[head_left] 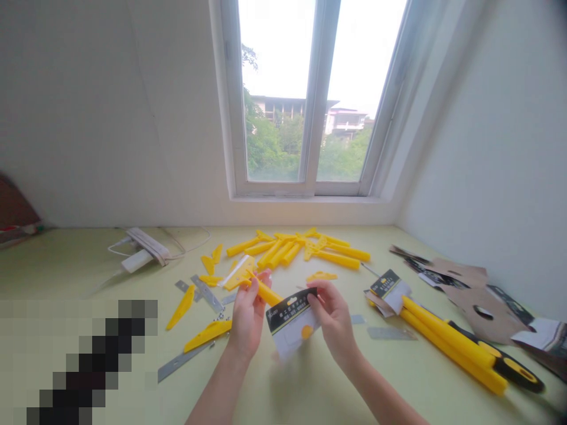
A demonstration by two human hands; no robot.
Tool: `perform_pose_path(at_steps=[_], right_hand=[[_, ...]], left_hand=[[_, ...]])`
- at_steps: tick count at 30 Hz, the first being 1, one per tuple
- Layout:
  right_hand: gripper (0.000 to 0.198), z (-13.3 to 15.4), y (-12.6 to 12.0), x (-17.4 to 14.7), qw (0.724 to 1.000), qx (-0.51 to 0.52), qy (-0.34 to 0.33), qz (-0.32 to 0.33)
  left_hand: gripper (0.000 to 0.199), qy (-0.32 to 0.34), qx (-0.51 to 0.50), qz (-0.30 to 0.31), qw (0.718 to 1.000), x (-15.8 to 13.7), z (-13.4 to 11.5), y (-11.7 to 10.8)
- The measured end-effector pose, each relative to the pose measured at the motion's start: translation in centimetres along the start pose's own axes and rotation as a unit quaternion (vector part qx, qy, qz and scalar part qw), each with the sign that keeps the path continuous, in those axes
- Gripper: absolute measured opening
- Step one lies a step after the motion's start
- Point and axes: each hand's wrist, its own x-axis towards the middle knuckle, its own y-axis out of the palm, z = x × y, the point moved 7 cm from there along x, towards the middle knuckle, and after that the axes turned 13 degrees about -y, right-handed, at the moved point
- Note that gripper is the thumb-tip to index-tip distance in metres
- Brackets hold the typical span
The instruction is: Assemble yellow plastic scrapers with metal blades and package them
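My left hand [248, 313] is closed around the neck of a yellow scraper [269, 293], whose wide head with a pale blade points up and left. A black-and-white printed cardboard tag [292, 319] is pinched at its upper right corner between the thumb and fingers of my right hand [330, 310]. The scraper's handle runs down behind the tag. A round yellow patch shows on the tag's white part; whether it is the handle's end or print I cannot tell.
Several yellow scraper handles [283, 251] lie piled below the window. Loose yellow head pieces [208, 335] and metal blades [208, 294] are on the left. At right lie tagged yellow scrapers [447, 339], a black-and-yellow screwdriver [516, 367] and cardboard tags [469, 304]. A power strip [148, 245] sits at back left.
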Motion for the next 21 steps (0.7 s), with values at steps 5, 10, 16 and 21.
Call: perform_pose_path(at_steps=[5,10,16,21], right_hand=[[0.014,1.0,-1.1,-0.3,0.991,-0.092,-0.089,-0.049],[0.015,3.6,-1.4,-0.6,0.959,-0.164,-0.224,-0.057],[0.022,5.1,-0.6,-0.5,0.943,-0.176,-0.281,0.005],[0.022,5.1,0.0,-0.3,0.936,-0.212,-0.277,0.053]], left_hand=[[0.006,-0.055,-0.011,0.018,0.998,-0.1,1.0,0.3],[0.006,-0.132,-0.015,0.008,0.991,-0.3,2.4,0.1],[0.019,-0.181,0.131,0.118,0.968,-1.6,4.0,2.3],[0.021,-0.127,0.304,0.149,0.932,-3.0,3.9,3.3]])
